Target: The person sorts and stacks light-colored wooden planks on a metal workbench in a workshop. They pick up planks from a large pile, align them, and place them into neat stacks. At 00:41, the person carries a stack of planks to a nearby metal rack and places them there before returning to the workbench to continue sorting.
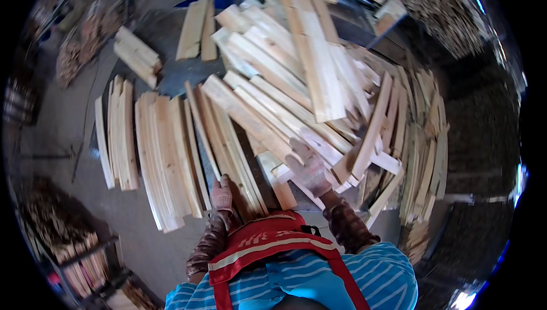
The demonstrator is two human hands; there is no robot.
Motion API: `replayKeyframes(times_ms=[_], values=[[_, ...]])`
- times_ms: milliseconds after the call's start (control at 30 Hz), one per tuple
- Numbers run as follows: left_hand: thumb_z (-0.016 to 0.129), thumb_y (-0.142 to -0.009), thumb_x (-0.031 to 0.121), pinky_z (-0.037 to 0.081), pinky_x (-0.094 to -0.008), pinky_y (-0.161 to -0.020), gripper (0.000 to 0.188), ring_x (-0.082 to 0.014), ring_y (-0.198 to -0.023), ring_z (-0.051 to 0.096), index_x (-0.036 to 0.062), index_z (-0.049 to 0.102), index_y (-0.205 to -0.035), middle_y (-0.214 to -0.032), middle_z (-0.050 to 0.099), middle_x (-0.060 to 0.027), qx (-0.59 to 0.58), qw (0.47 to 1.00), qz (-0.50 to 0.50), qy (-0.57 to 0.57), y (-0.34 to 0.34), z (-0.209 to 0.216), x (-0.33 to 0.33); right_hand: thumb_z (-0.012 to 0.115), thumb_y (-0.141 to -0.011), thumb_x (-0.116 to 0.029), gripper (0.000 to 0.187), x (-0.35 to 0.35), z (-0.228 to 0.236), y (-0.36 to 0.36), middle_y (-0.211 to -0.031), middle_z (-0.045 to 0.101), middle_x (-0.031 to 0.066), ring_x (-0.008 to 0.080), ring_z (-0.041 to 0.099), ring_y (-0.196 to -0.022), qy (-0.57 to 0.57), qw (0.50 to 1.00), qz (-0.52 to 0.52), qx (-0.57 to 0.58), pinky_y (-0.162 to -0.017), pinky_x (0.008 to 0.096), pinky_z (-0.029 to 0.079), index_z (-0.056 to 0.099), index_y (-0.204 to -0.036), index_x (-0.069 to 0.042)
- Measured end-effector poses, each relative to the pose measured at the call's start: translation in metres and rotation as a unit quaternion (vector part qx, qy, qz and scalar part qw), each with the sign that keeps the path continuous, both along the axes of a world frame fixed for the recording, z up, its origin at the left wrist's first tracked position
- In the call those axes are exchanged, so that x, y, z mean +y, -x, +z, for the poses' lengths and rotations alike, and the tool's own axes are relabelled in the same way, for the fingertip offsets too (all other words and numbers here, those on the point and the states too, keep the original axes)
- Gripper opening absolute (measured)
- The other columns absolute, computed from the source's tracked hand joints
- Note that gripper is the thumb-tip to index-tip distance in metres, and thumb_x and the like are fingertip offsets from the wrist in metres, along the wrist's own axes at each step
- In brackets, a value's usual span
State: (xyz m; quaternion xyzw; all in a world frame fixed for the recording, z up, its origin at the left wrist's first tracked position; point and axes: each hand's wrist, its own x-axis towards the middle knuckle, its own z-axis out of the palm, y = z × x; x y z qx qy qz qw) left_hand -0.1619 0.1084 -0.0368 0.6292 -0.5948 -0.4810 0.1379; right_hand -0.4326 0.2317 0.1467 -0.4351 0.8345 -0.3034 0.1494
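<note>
My gloved left hand (221,194) is closed at the near end of a narrow wooden board (201,130), which stands at the left edge of a row of boards (231,148). Over the near edge of the jumbled pile, my gloved right hand (309,167) reaches with fingers apart. It is nearest the end of a wide pale board (250,117) that slants away to the far left; whether it touches that board I cannot tell. The right hand is slightly blurred.
Left of my hands lie more rows of boards (165,162) on a dark table (174,71). Loose boards (313,54) are heaped across the far middle. Bundled strips (427,145) stand at the right. A rack with wood pieces (85,261) is at the lower left.
</note>
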Motion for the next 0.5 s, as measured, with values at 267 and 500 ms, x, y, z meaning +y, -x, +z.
replayKeyframes(times_ms=[267, 500], values=[[0.066, -0.092, 0.047, 0.048, -0.0489, -0.095, 0.063, -0.0462, -0.11, 0.06, -0.0024, 0.056, -0.13, -0.121, 0.061, -0.0322, -0.01, 0.996, -0.09, -0.011, 0.004, 0.022, -0.045, 0.066, -0.088, -0.031, 0.083, -0.056, 0.033, 0.099, -0.154, 0.038, 0.0263, 0.0406, 0.038, -0.142, -0.205, 0.941, -0.087, 0.256, -0.118, 0.0491, 0.031, 0.027, -0.155, 0.0], [0.07, -0.094, 0.025, 0.046, -0.0348, -0.105, 0.075, -0.0268, -0.126, 0.056, -0.0005, 0.033, -0.154, -0.139, 0.055, -0.02, 0.371, 0.918, -0.125, -0.062, 0.11, 0.123, -0.06, 0.059, -0.084, -0.024, 0.069, -0.057, 0.068, 0.074, -0.134, 0.053, 0.0262, 0.0428, 0.064, -0.11, -0.224, 0.972, -0.066, 0.019, -0.092, 0.0494, 0.054, 0.036, -0.145, 0.001]])
